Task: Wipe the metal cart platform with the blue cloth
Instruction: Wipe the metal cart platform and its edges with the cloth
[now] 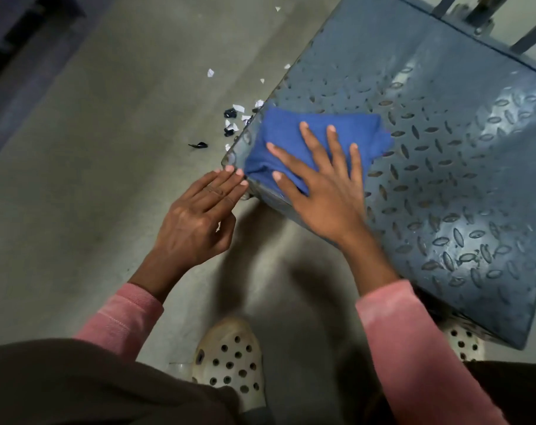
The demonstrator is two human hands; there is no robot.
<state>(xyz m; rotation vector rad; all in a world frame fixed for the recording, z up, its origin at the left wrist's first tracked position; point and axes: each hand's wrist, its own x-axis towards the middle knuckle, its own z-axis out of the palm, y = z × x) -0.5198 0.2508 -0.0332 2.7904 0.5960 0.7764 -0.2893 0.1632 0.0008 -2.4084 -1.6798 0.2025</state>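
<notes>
Head camera, looking down: our right hand [325, 194] lays its fingers [314, 145] straight and spread on the blue cloth [288, 127]. They press it flat under them onto the near corner of the metal cart platform [444, 185], probably so each stroke covers more metal. Our left hand [196, 222], fingers straight and together and gripping nothing, reaches that corner just beside the cloth; it may be touching it to steady the cart. Torn scraps [236, 113] lie on the floor [107, 148] beyond the left fingers.

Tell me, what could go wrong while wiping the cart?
The blue cloth sits right at a corner of the platform under the right hand, so a push might slide it off onto the scraps on the floor. The left hand has its fingertips at that metal corner and could get scraped.
</notes>
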